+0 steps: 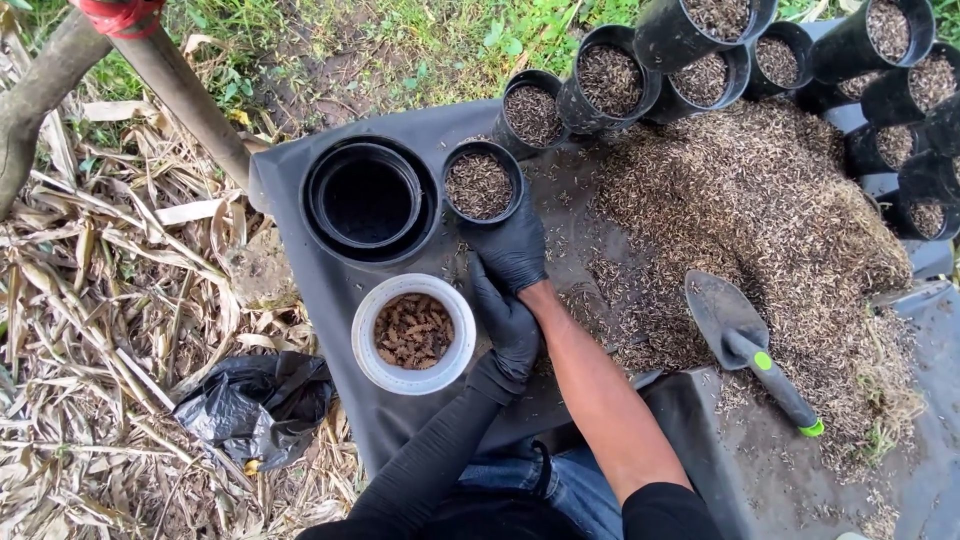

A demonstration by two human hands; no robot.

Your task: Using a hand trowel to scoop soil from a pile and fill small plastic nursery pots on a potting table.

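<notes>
Up front, gloved right hand (515, 250) grasps a round husk-filled black pot (482, 182); left hand (508, 325) rests loosely curled, released

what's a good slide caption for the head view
Gloved right hand at a filled black pot, left hand beside a white tub, trowel on husks.

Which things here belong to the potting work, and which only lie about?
In use: right hand at small black husk-filled pot; left hand; white round tub of brown pieces.
Idle: grey trowel; crumpled black plastic bag; stacked empty black pots.
</notes>
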